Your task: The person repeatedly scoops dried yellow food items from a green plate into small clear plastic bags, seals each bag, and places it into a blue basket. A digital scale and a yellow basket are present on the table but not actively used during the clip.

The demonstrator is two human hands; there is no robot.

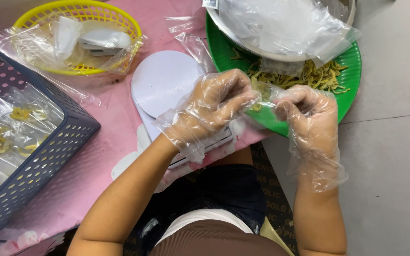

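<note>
Pink-covered worktop (105, 156): both gloved hands pinch 1 small clear bag (262, 97) of yellow strips between them, left hand (212, 106) at 9 o'clock, right hand (307, 111) at 3, above the green plate (349, 90) rim.

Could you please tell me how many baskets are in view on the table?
2: a yellow basket at the top left holding plastic bags, and a dark blue basket at the left edge holding filled bags.

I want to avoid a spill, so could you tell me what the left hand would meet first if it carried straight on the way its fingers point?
The left hand points rightward; first comes the small clear bag it pinches, then the right hand, probably at similar height.
</note>
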